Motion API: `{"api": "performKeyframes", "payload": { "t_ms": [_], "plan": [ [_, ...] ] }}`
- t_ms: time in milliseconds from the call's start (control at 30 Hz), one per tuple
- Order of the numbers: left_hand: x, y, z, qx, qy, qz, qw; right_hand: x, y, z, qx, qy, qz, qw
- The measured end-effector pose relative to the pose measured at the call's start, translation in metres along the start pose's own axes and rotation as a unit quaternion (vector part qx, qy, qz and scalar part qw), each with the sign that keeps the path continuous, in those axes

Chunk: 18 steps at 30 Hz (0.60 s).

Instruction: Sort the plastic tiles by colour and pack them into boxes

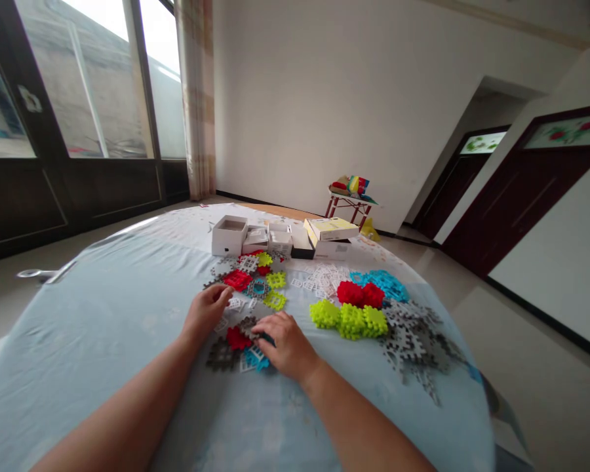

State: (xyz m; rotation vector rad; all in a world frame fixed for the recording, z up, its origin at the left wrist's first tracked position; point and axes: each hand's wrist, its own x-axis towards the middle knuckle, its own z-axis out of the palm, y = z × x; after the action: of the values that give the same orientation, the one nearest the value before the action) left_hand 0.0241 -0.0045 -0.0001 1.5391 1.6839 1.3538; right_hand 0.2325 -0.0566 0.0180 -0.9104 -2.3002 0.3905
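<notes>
My left hand (209, 309) is closed in a pinch beside the white window-shaped plastic pieces (236, 303); whatever its fingertips hold is hidden. My right hand (286, 344) curls over the near pile, its fingertips on a grey interlocking tile (247, 326). Under and beside that tile lie a red tile (238, 338), a dark grey tile (221, 355) and a blue tile (256, 358). Just beyond my left hand, another loose pile mixes a red tile (238, 280), lime-green tiles (275, 301) and grey and white pieces.
On the right lie heaps of lime-green tiles (349, 320), red tiles (360, 294), blue tiles (386, 285), grey tiles (417, 337) and white frames (324, 280). Several small boxes (227, 246) line the back, one lid (333, 229) propped at an angle. A pale-blue cloth (108, 328) covers the round table.
</notes>
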Motion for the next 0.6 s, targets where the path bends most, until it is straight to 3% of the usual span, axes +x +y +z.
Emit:
{"api": "performKeyframes", "payload": {
  "t_ms": [167,333,600],
  "plan": [
    [0.0,0.001,0.0,0.0,-0.001,0.001,1.0,-0.006,0.004,-0.018,0.09,0.047,0.083,0.991],
    [0.0,0.002,0.001,0.0,0.0,-0.006,1.0,-0.014,0.021,-0.026,0.171,-0.001,0.192,0.966],
    [-0.001,0.012,-0.006,0.018,-0.013,-0.026,0.999,-0.019,0.022,-0.026,0.033,0.029,0.162,0.986]
  ]
}}
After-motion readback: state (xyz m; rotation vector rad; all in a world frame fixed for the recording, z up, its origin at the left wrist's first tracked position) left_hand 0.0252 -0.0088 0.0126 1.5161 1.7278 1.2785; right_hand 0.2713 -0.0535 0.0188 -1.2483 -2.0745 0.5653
